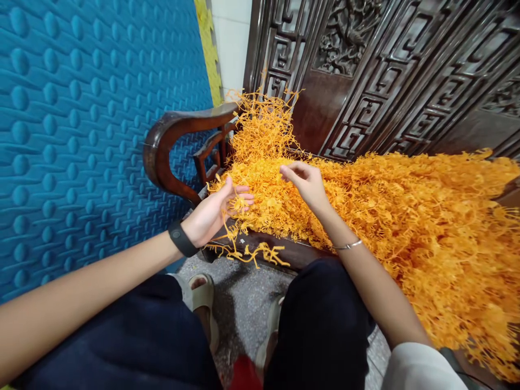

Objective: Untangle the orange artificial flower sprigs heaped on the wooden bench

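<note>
A big heap of orange plastic sprigs covers the seat of a dark carved wooden bench. My left hand is at the heap's near-left edge, palm up, fingers curled round a small bunch of orange sprigs. A black band sits on that wrist. My right hand hovers over the heap just to the right, fingers bent and pinched together at the tips on a thin orange strand. A thin bracelet circles that wrist. A few loose orange sprigs hang over the bench's front edge.
The bench's curved wooden armrest is at the left of the heap. A blue padded panel fills the left side. My knees in dark trousers and my sandalled feet are on the grey speckled floor below.
</note>
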Action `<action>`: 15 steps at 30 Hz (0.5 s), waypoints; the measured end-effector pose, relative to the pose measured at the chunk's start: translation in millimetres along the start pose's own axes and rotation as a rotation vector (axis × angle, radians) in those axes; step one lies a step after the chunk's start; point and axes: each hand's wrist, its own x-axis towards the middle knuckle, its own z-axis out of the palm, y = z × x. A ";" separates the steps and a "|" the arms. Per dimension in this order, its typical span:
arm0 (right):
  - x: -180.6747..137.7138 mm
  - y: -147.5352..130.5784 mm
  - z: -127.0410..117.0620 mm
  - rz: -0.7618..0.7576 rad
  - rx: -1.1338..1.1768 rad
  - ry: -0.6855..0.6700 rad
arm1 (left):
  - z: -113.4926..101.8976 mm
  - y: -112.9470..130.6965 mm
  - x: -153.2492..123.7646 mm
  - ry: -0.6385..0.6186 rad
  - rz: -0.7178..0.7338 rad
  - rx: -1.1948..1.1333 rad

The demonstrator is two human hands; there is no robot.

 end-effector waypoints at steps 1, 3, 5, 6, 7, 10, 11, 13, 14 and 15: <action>-4.8 -12.7 1.8 0.070 0.092 -0.112 | 0.0 0.4 0.2 0.017 0.009 0.003; -13.7 -32.9 5.7 0.188 0.175 -0.339 | -0.5 1.1 0.8 0.046 0.033 0.012; -19.4 -43.5 9.5 0.235 0.193 -0.431 | -2.1 1.3 2.0 0.056 0.061 0.027; -20.9 -45.3 11.2 0.233 0.205 -0.426 | -3.2 1.1 2.7 0.055 0.072 0.038; -21.7 -45.4 12.9 0.222 0.219 -0.403 | -4.4 0.7 3.4 0.049 0.083 0.055; -22.0 -41.6 18.4 0.173 0.264 -0.334 | -7.7 -1.5 5.0 0.034 0.106 0.152; -22.4 -40.5 20.4 0.158 0.280 -0.335 | -8.7 -2.4 5.4 0.037 0.108 0.203; -23.9 -39.9 23.2 0.123 0.305 -0.358 | -10.6 -4.0 5.7 0.031 0.096 0.331; -24.7 -40.4 23.3 0.098 0.302 -0.357 | -11.6 -4.5 5.7 0.026 0.089 0.398; -25.4 -41.6 22.0 0.071 0.285 -0.341 | -12.7 -4.6 5.5 0.019 0.089 0.462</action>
